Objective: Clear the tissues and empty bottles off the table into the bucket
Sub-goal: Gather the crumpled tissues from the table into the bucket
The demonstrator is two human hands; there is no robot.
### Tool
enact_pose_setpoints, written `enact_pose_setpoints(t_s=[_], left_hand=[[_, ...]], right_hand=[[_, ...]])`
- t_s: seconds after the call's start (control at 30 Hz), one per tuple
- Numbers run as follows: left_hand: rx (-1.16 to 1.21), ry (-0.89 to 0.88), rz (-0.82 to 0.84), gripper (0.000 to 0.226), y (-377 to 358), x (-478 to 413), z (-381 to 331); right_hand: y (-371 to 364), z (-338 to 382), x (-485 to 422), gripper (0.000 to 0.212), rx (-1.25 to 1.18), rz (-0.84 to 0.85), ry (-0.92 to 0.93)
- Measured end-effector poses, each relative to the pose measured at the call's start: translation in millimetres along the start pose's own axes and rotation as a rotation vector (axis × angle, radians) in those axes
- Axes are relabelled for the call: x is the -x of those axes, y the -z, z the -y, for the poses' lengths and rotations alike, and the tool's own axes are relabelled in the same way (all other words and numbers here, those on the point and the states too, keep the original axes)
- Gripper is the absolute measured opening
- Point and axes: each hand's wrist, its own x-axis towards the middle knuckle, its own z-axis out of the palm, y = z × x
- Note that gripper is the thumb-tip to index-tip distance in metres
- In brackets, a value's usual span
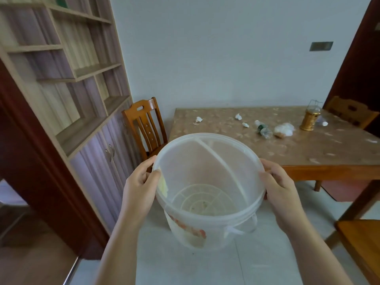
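A: So, where does the bucket (pixel 209 190) sit right now?

B: Up in the air, in front of the table (pixel 308 159) and short of its near edge. The left hand (pixel 141 188) clasps the rim on one side, thumb hooked over the lip. The right hand (pixel 281 192) clasps the other side. It looks empty apart from a few specks on the bottom.

A: What could go wrong?

B: I'd guess the grip. Both hands pinch a thin, see-through rim, and the handle lies loose across the mouth. Let one hand go to reach for rubbish and the bucket could tip or slip.

A: And the rubbish?

B: It all lies far back on the table. Three tissues (pixel 238 116) are scattered there, with a bottle (pixel 263 128) lying on its side near them and a crumpled bag (pixel 284 129) just beside it. A lying bottle can roll off if nudged.

A: Anything in the way?

B: A gold lantern (pixel 309 120) stands just beyond the bag, so a sweeping arm could knock it. Another small white scrap lies near it, but I cannot tell what it is.

A: Room to move?

B: Open floor lies below the bucket, which could be set down there. A chair (pixel 146 126) stands at the table's left end, with shelves (pixel 61 58) along the left wall beyond it. Another seat (pixel 362 239) crowds the near right.
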Motion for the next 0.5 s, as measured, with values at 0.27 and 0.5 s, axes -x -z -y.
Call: enact_pose_setpoints(t_s=[0.27, 0.5], left_hand=[[0.089, 0.063, -0.031, 0.037, -51.5, -30.2, 23.0], [0.088, 0.061, -0.06, 0.036, -119.6, -96.0, 30.2]], right_hand=[[2.7, -33.6, -44.7, 0.03, 0.007, -0.036, -0.049], [12.0, -63.9, -137.3, 0.029, -0.02, -0.027, -0.055]])
